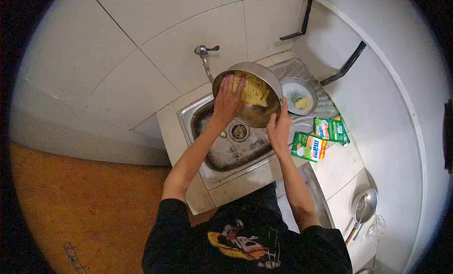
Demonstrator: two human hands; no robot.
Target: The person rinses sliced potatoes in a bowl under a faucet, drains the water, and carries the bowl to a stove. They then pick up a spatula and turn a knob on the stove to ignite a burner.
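Over the steel sink, a tilted metal bowl sits pinched between thumb and fingers of the right hand, the left hand slightly spread against yellow strips that look mid-handling, gathered inside, none visibly tipped out.

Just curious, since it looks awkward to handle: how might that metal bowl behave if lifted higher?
The metal bowl looks rigid, so it probably won't flex. Tilted over the sink, it could spill the yellow strips inside if tipped further.
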